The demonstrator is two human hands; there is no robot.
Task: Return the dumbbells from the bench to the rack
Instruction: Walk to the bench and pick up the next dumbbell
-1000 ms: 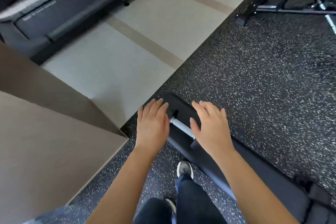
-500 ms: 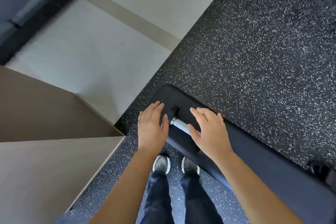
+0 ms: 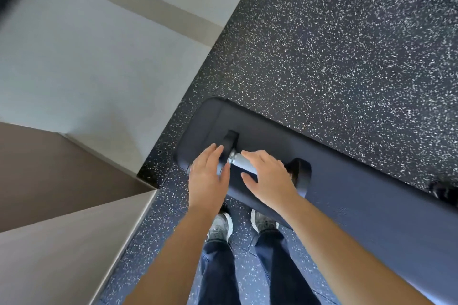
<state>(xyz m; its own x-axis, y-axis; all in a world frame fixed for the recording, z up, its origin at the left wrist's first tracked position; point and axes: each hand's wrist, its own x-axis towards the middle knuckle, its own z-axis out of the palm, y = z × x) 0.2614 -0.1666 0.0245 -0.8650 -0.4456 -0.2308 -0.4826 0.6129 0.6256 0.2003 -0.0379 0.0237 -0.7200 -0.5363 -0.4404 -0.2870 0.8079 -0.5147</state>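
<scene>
A black dumbbell with a silver handle (image 3: pixel 241 160) lies across the near end of the dark padded bench (image 3: pixel 359 195). One black head (image 3: pixel 230 140) shows at the far left, the other head (image 3: pixel 301 176) at the right. My left hand (image 3: pixel 207 181) hovers flat over the left head with fingers spread. My right hand (image 3: pixel 269 178) is arched over the handle, fingers apart and not closed around it. No rack is in view.
Speckled black rubber floor (image 3: pixel 334 52) surrounds the bench. A pale tiled floor (image 3: pixel 94 62) lies to the left. A beige wall corner (image 3: pixel 74 218) juts in at lower left, close to my left arm. My feet (image 3: pixel 243 225) stand just before the bench.
The view has tilted down and closer over the bench. Both hands have moved inward over the dumbbell, and more of its handle and right head now shows.
</scene>
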